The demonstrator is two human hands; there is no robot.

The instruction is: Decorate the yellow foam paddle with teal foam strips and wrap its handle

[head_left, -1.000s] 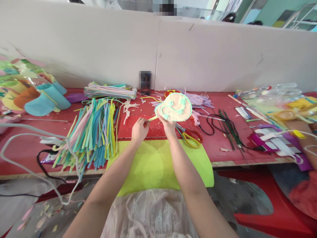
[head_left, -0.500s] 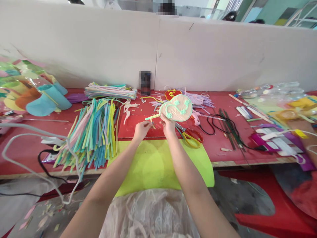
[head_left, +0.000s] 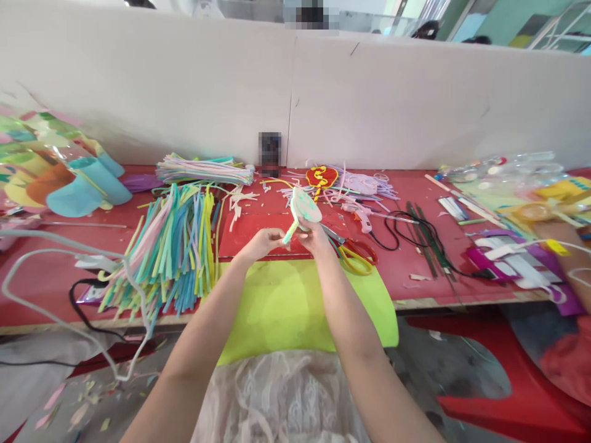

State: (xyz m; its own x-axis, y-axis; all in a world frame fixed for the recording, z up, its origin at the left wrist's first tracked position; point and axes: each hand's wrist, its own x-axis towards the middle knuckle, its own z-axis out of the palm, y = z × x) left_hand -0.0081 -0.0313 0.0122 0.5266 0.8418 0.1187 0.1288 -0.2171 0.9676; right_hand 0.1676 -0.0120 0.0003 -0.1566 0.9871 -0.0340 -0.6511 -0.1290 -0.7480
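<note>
A small fan-shaped piece [head_left: 306, 206] made of fuzzy pipe cleaners, pale pink with mint-green edging and curls, is tilted edge-on above the table. My right hand [head_left: 313, 239] is closed on it near the base of its handle. The handle, wrapped in yellow and mint pipe cleaner [head_left: 290, 231], points down toward me. At the handle's end my left hand [head_left: 265, 243] is closed in a pinch on the wrapping; its fingertips partly hide what they grip. Under both hands lie a red board [head_left: 240, 237] and a yellow-green sheet [head_left: 295, 307].
Left of my hands lies a big heap of pipe cleaners [head_left: 178, 246], with another bundle [head_left: 203, 169] behind. A red and yellow fan [head_left: 322, 176] lies at the back. Scissors [head_left: 357, 255], a pink glue gun [head_left: 361, 215] and a black cable [head_left: 415, 227] are to the right.
The fan has turned from facing me to nearly edge-on, and its handle has swung from pointing left to pointing down toward me. My left hand stays at the handle's end.
</note>
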